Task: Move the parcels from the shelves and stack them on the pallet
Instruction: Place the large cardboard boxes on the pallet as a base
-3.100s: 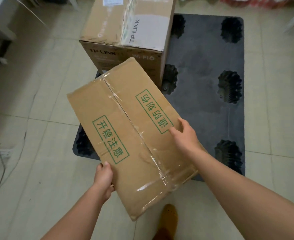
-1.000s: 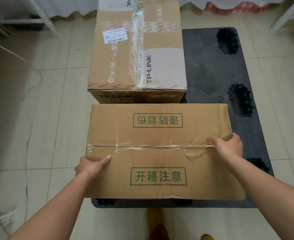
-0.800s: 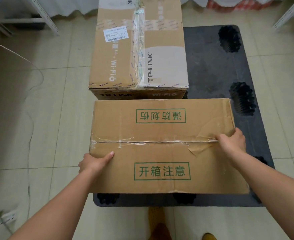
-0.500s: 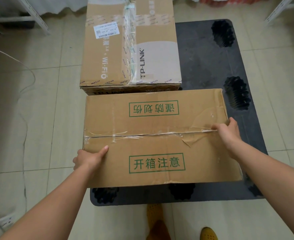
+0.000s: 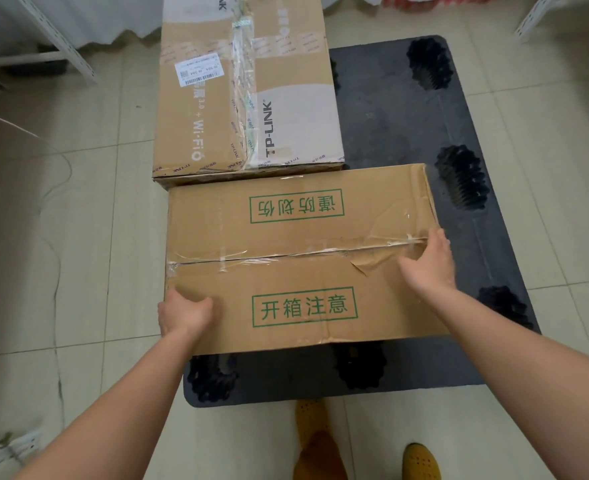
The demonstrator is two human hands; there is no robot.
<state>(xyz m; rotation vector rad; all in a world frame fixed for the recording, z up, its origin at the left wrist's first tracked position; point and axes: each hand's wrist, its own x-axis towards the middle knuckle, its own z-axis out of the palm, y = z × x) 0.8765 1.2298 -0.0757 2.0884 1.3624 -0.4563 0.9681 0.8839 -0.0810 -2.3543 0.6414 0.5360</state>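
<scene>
A flat brown parcel (image 5: 296,244) with green printed characters and a taped seam lies across the near part of the black pallet (image 5: 407,126). Its far edge is against a larger TP-LINK carton (image 5: 210,109) standing on the pallet's left side. My left hand (image 5: 182,313) grips the parcel's near left corner, thumb on top. My right hand (image 5: 428,265) holds its right end at the torn tape, with the fingers over the edge.
The pallet's right half shows bare, with round recesses (image 5: 462,178). White shelf legs stand at the far left (image 5: 61,39) and far right (image 5: 542,12). A thin cable (image 5: 61,168) trails over the tiled floor on the left. My yellow shoes (image 5: 421,462) are just before the pallet.
The parcel has swung from a tilted carry to square with the pallet and moved forward and down until it meets the TP-LINK carton. Both hands have stayed on its ends.
</scene>
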